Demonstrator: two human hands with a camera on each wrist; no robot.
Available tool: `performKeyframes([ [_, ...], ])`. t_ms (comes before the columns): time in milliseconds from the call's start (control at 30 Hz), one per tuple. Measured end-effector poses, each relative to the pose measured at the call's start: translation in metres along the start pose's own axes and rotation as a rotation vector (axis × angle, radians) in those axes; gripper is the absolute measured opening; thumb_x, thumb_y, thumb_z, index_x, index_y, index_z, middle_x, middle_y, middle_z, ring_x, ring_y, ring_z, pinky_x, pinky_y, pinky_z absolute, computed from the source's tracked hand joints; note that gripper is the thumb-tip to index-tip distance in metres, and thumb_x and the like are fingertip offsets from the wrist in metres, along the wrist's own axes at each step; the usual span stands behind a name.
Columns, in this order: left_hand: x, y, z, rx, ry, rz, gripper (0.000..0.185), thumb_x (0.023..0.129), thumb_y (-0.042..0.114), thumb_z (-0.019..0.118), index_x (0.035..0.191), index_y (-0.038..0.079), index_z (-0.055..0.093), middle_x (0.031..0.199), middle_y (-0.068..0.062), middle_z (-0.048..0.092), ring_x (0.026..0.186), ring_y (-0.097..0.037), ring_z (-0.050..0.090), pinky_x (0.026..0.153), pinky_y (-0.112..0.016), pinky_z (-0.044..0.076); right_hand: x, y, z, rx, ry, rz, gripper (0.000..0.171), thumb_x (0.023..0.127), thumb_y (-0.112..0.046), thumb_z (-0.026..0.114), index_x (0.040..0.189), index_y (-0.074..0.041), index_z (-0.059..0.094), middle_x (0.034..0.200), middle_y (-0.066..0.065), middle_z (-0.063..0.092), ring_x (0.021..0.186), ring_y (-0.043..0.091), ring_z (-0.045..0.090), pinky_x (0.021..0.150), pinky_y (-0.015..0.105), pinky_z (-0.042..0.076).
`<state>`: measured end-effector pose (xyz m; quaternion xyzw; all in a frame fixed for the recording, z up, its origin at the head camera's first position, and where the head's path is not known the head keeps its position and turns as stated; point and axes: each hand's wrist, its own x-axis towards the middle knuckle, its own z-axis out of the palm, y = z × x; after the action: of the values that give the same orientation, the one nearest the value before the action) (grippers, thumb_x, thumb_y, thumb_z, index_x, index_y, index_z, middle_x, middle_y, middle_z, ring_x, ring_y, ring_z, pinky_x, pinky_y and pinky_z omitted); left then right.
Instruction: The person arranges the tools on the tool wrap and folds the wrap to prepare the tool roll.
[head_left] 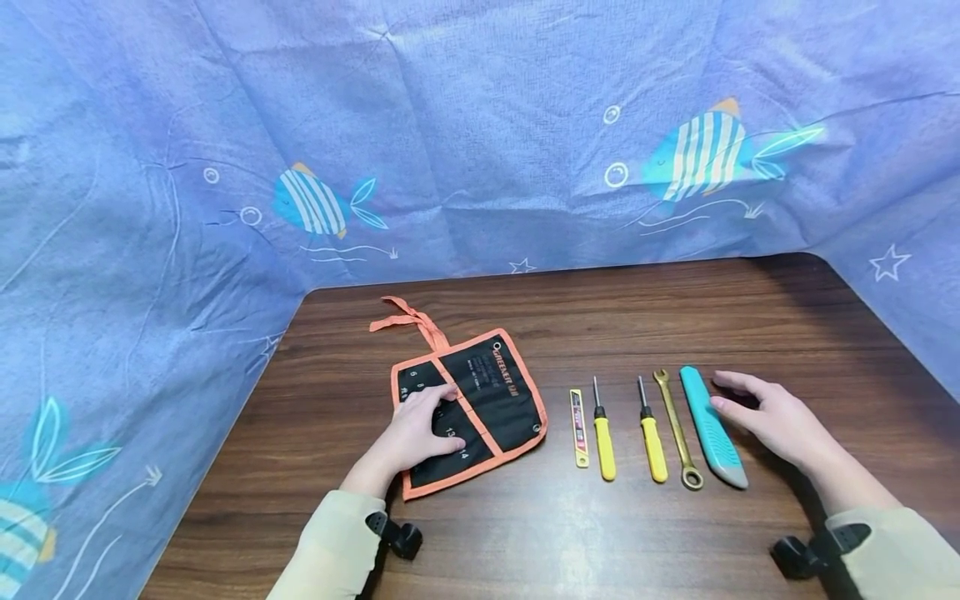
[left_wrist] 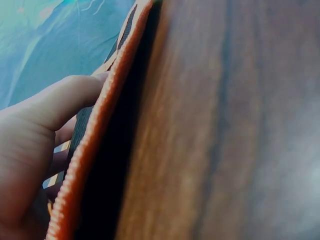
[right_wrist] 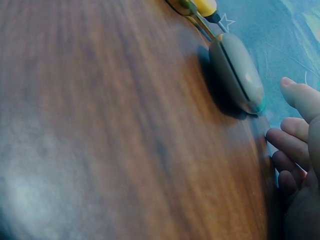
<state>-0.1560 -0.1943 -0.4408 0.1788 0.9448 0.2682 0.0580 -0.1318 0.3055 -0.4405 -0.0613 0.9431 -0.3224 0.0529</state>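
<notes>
Head view, left hand (head_left: 416, 433) flat on black orange-trimmed fabric tool roll (head_left: 487, 400) on dark wooden surface (head_left: 525, 533), grip released, two yellow-handled screwdrivers (head_left: 604, 446), brass spanner (head_left: 678, 429), teal utility knife (head_left: 711, 425), right hand (head_left: 772, 417) beside it, fingers relaxed, grasping nothing

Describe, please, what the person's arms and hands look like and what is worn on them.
Both hands, the left hand and the right hand, are bare: no gloves, and no rings visible. Each forearm wears a pale beige long sleeve. A small black camera mount is strapped at each wrist; no cables show.
</notes>
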Motion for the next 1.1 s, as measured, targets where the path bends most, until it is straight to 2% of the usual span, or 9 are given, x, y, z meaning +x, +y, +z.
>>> performKeyframes([
  [433, 0.004, -0.006, -0.013, -0.004, -0.124, 0.058, 0.069, 0.077, 0.033, 0.077, 0.137, 0.017, 0.047, 0.135, 0.000, 0.050, 0.130, -0.026, 0.035, 0.105, -0.052, 0.022, 0.001, 0.001, 0.001, -0.008, -0.001, 0.005, 0.065, 0.093, -0.046, 0.051, 0.138, 0.000, 0.042, 0.135, 0.028, 0.044, 0.122, 0.050, 0.036, 0.087, 0.062, 0.030],
  [600, 0.004, -0.005, -0.014, -0.006, -0.127, 0.051, 0.071, 0.076, 0.033, 0.077, 0.138, 0.018, 0.046, 0.136, 0.000, 0.048, 0.131, -0.026, 0.034, 0.104, -0.052, 0.022, 0.001, 0.001, 0.001, -0.013, 0.001, -0.001, 0.065, 0.093, -0.046, 0.052, 0.138, 0.001, 0.042, 0.134, 0.028, 0.044, 0.122, 0.050, 0.036, 0.088, 0.062, 0.030],
  [733, 0.002, 0.000, -0.013, -0.018, -0.103, 0.037, 0.070, 0.075, 0.033, 0.078, 0.137, 0.018, 0.047, 0.136, 0.001, 0.049, 0.130, -0.026, 0.035, 0.104, -0.052, 0.022, 0.000, -0.001, 0.001, -0.015, 0.009, -0.014, 0.064, 0.093, -0.044, 0.053, 0.137, 0.001, 0.043, 0.133, 0.028, 0.045, 0.121, 0.050, 0.037, 0.087, 0.062, 0.030],
  [867, 0.001, 0.007, -0.011, -0.026, -0.069, 0.072, 0.065, 0.073, 0.034, 0.078, 0.130, 0.018, 0.052, 0.131, 0.003, 0.052, 0.122, -0.022, 0.041, 0.102, -0.051, 0.024, -0.001, -0.003, 0.002, -0.021, 0.023, -0.040, 0.062, 0.093, -0.042, 0.054, 0.135, 0.002, 0.045, 0.132, 0.028, 0.046, 0.120, 0.050, 0.038, 0.087, 0.062, 0.031],
  [1100, -0.004, 0.018, -0.004, -0.050, -0.076, 0.107, 0.061, 0.072, 0.035, 0.079, 0.126, 0.021, 0.054, 0.122, 0.007, 0.054, 0.106, -0.018, 0.047, 0.097, -0.050, 0.029, -0.001, -0.008, 0.006, -0.036, 0.032, -0.076, 0.063, 0.092, -0.041, 0.057, 0.134, 0.005, 0.046, 0.130, 0.029, 0.047, 0.120, 0.051, 0.038, 0.088, 0.063, 0.031],
])
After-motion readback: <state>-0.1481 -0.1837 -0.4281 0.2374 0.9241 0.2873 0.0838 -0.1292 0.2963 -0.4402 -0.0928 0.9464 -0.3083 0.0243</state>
